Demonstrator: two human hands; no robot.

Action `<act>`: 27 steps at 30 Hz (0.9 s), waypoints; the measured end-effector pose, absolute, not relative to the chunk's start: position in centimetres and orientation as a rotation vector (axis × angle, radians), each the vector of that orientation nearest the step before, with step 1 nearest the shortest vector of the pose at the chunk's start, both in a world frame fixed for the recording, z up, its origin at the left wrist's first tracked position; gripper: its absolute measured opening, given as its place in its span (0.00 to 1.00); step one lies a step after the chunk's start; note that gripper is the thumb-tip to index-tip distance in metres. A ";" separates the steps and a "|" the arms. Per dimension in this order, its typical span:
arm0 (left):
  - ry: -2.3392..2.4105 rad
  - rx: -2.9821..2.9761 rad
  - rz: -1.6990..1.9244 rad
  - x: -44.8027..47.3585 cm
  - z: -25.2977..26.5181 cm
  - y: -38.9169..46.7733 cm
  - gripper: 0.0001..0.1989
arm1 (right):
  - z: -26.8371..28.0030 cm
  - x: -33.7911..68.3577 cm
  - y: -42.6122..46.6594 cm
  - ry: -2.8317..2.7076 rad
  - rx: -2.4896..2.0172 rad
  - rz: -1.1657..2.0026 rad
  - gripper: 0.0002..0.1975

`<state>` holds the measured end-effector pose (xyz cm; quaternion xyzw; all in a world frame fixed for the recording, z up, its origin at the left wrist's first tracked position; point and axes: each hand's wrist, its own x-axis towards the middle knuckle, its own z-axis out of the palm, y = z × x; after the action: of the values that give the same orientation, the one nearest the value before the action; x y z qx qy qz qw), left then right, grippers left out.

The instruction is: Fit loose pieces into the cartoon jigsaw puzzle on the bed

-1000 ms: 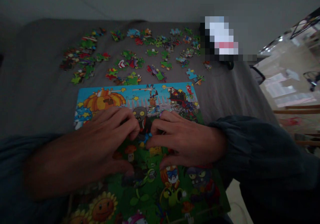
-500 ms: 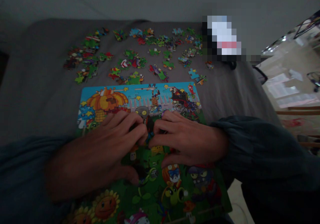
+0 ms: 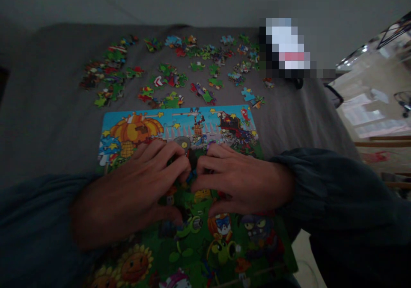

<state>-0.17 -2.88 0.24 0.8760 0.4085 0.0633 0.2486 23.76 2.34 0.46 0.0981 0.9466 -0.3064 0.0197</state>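
A colourful cartoon jigsaw puzzle board (image 3: 144, 127) lies on a grey cloth in front of me. My left hand (image 3: 135, 191) and my right hand (image 3: 236, 179) rest palm down on its middle. Their fingertips almost meet over a dark zombie figure in the picture (image 3: 192, 159). The fingers lie slightly apart and press on the puzzle surface. I cannot see any loose piece between them. Dark blue sleeves cover both of my forearms.
Several loose puzzle pieces (image 3: 171, 78) are scattered on the grey cloth (image 3: 48, 121) beyond the board, with a denser cluster at the far left (image 3: 105, 72). A blurred-out object (image 3: 285, 48) stands at the far right edge. Past that edge, wooden furniture and a pale floor (image 3: 375, 121) show.
My left hand has slid to the right, closing up against the right hand's fingertips. The right hand has stayed nearly still.
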 end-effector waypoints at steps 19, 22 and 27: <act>1.102 2.419 0.233 -2.0 0.2 -1.6 0.14 | 0.6 24.1 2.0 2.983 0.141 -0.814 0.22; 1.105 2.391 0.222 -2.1 0.0 -1.6 0.14 | 0.6 24.1 1.9 2.972 0.104 -0.752 0.20; 1.096 2.373 0.238 -2.0 -0.1 -1.6 0.14 | 0.8 24.0 2.1 2.968 0.123 -0.735 0.18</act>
<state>-2.02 -1.59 -0.08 0.8742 0.4036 0.0878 0.2555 24.02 2.12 0.80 0.0401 0.9691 -0.2398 0.0406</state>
